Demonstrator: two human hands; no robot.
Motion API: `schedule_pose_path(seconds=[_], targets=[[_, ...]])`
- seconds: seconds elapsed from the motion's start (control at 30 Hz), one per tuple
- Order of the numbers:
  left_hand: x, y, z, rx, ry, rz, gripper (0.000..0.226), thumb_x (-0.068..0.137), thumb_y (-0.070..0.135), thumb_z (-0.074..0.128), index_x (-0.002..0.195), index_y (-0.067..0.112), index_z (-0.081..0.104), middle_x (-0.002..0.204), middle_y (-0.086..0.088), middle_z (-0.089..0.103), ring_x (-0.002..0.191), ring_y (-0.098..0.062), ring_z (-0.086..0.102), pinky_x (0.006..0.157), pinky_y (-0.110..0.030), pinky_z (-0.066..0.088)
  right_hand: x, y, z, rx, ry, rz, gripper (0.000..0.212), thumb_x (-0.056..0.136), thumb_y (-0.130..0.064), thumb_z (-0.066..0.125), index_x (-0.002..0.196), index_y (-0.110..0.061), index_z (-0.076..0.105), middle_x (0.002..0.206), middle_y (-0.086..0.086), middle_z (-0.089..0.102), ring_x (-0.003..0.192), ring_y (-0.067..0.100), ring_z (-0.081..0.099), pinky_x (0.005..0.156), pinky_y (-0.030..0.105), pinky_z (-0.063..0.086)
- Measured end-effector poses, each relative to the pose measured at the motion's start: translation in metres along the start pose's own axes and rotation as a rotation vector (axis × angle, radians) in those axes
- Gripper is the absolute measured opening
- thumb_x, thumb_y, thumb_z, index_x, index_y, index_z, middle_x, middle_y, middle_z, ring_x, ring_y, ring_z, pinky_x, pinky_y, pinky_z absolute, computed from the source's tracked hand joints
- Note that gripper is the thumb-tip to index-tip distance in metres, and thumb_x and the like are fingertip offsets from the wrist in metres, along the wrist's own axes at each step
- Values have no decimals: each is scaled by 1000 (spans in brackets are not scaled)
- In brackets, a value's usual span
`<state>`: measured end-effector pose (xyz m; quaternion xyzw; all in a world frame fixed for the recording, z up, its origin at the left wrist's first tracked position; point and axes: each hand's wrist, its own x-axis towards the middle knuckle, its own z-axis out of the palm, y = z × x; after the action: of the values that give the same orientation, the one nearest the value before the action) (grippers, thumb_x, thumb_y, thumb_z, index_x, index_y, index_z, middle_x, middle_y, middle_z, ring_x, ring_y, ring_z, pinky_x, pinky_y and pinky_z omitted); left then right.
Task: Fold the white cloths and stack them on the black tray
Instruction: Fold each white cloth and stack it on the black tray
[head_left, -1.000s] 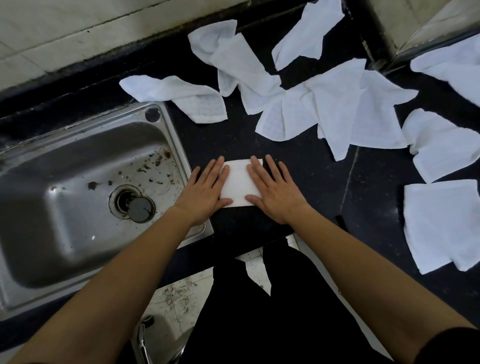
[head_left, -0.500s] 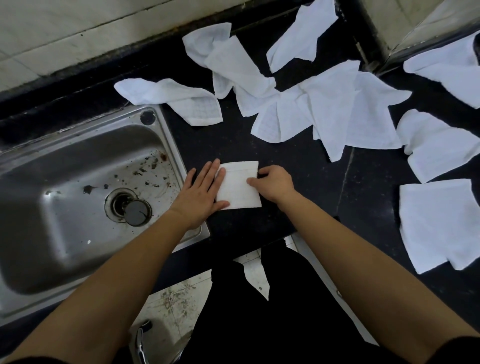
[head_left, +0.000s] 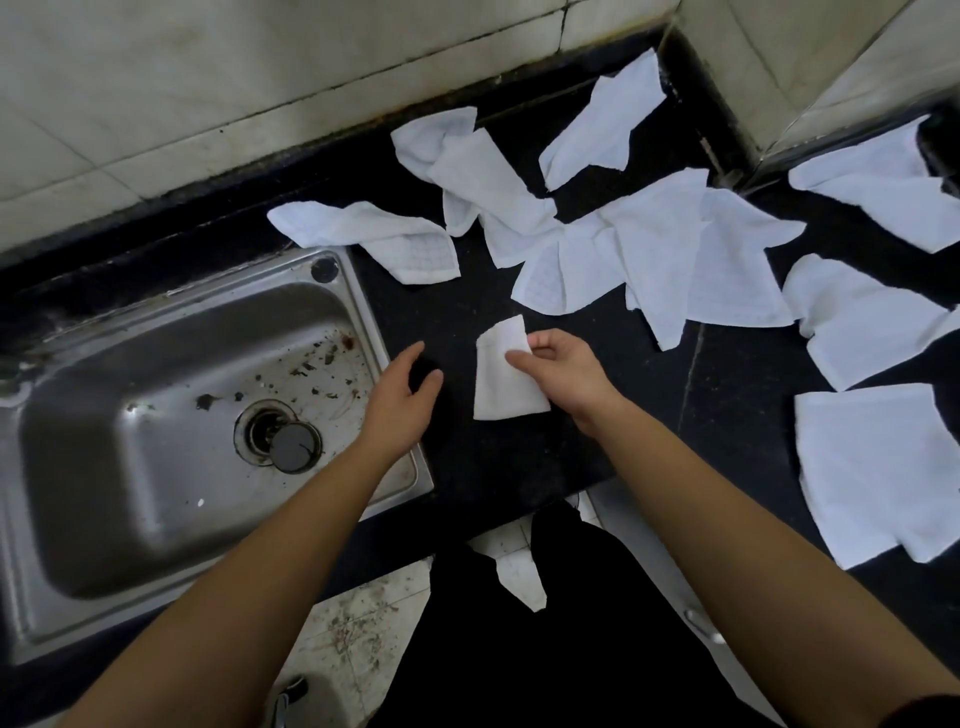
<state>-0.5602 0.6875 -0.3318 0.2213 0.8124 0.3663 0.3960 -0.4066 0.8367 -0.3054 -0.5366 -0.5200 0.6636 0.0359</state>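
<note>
The steel sink at your left holds 1 round drain plug and scattered dark specks of debris on its floor. Your right hand pinches the small folded cloth by its right edge, thumb on top, over the black counter just right of the sink; whether its near end touches the counter is not clear. Your left hand hovers apart from it to the left, fingers loosely curled, holding nothing. Unfolded white cloths lie spread across the far and right counter
</note>
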Motion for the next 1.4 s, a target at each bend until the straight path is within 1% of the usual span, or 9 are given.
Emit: schedule_pose_path(seconds=[0.17, 0.37, 0.5, 0.63, 0.8, 0.97, 1.1, 1.2, 1.4], targets=[[-6, 38, -1, -476, -44, -248, 48, 96, 21, 58, 142, 19, 48, 129, -3, 62, 120, -17, 58, 98, -39, 52, -24, -34, -4, 134, -95, -48, 25, 89, -22, 73, 113, -16, 67, 107, 4, 76, 105, 24, 72, 95, 43, 57], [-31, 77, -17, -841, -368, -208, 37, 92, 16, 51, 127, 10, 61, 115, -10, 69, 103, -27, 65, 92, -45, 52, -69, -59, -13, 286, -193, -120, 29, 96, -11, 61, 125, -12, 64, 117, 9, 74, 113, 28, 68, 99, 42, 55], [-46, 89, -13, -772, -439, -71, 40, 90, 9, 64, 130, 11, 61, 124, -13, 68, 113, -32, 65, 98, -52, 52, -104, -44, -27, 248, -45, -180, 29, 98, -13, 62, 126, -13, 65, 114, 5, 75, 109, 23, 71, 92, 35, 58], [-63, 99, 6, -716, -506, -29, 38, 89, 4, 64, 126, 10, 64, 120, -15, 70, 111, -33, 67, 92, -45, 56, -138, -12, -45, 285, 75, -209, 27, 98, -11, 61, 124, -15, 68, 111, 6, 76, 104, 22, 72, 83, 32, 59], [-99, 116, 52, -608, -696, -15, 36, 93, 6, 59, 129, 7, 62, 126, -17, 67, 119, -36, 62, 100, -48, 50, -190, 43, -77, 419, 266, -208, 29, 98, -12, 61, 126, -19, 66, 114, 8, 75, 110, 29, 69, 99, 51, 52], [-162, 147, 103, -528, -946, -133, 41, 99, 16, 48, 136, 0, 54, 129, -19, 65, 120, -34, 62, 102, -48, 47, -261, 88, -117, 625, 373, -228, 32, 98, -12, 59, 129, -17, 64, 123, 10, 71, 117, 33, 65, 104, 54, 49], [-235, 173, 153, -406, -1083, -82, 37, 98, 15, 45, 129, 0, 58, 123, -17, 69, 111, -30, 68, 87, -40, 57, -333, 126, -159, 682, 470, -276, 33, 100, -11, 54, 129, -21, 64, 122, 6, 72, 112, 26, 69, 86, 43, 58], [-295, 172, 203, -293, -1130, 66, 38, 97, 11, 51, 134, 6, 57, 129, -15, 66, 120, -32, 63, 103, -50, 48, -394, 177, -191, 723, 529, -310, 33, 100, -12, 53, 128, -26, 63, 119, 1, 74, 105, 20, 71, 73, 34, 57], [-428, 135, 331, -63, -1167, 132, 35, 96, 8, 58, 130, 10, 58, 126, -13, 68, 115, -30, 65, 100, -52, 51, -521, 323, -251, 790, 646, -292, 37, 98, -11, 57, 132, -28, 59, 120, 9, 72, 103, 25, 68, 91, 47, 58]])
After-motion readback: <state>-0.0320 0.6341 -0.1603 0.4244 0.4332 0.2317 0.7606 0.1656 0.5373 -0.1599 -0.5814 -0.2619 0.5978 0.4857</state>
